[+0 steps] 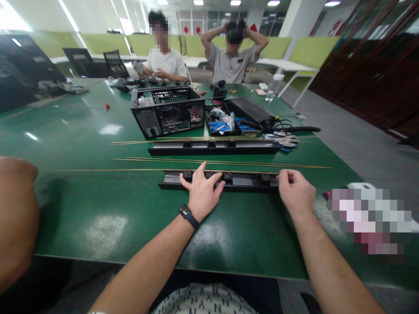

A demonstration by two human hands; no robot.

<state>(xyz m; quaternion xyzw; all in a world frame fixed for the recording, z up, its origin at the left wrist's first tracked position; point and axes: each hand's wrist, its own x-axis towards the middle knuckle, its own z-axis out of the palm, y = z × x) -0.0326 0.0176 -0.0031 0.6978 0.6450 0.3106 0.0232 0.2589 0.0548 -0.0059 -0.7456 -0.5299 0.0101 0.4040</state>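
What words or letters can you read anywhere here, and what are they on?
"N": repeated letters printed on the patterned fabric at the bottom edge; any other letters there are too blurred to tell.
Red signs on the far glass: too small to read.
Smartwatch on the left hand: nothing readable.
Black rail under both hands and computer case: no legible text.

The person's shirt [203, 301] bears a repeated "NY" monogram print.

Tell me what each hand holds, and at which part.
The left hand rests flat on the near black rail, near its middle. The right hand pinches its right end.
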